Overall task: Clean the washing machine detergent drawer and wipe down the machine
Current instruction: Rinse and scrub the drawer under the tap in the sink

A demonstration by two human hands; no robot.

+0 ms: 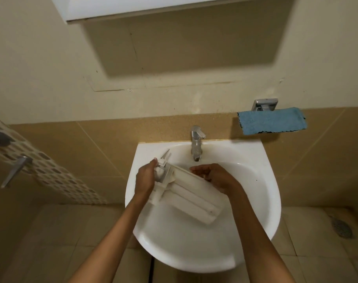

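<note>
drawer spot: the detergent drawer [191, 196] is down in the sink [255, 201], just below the tap [196, 142]
long axis: diagonal, far-left to near-right
left hand [146, 177]: wrapped round the far-left end
right hand [214, 176]: fingers curled over the far long edge, nearer the tap
my guess: the right hand works the tap, the left steadies the drawer

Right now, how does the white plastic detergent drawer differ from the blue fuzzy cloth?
The white plastic detergent drawer is rigid, gripped by the left hand and right hand over the white sink; the blue fuzzy cloth is soft, hanging untouched on the wall. Both look rectangular.
</note>
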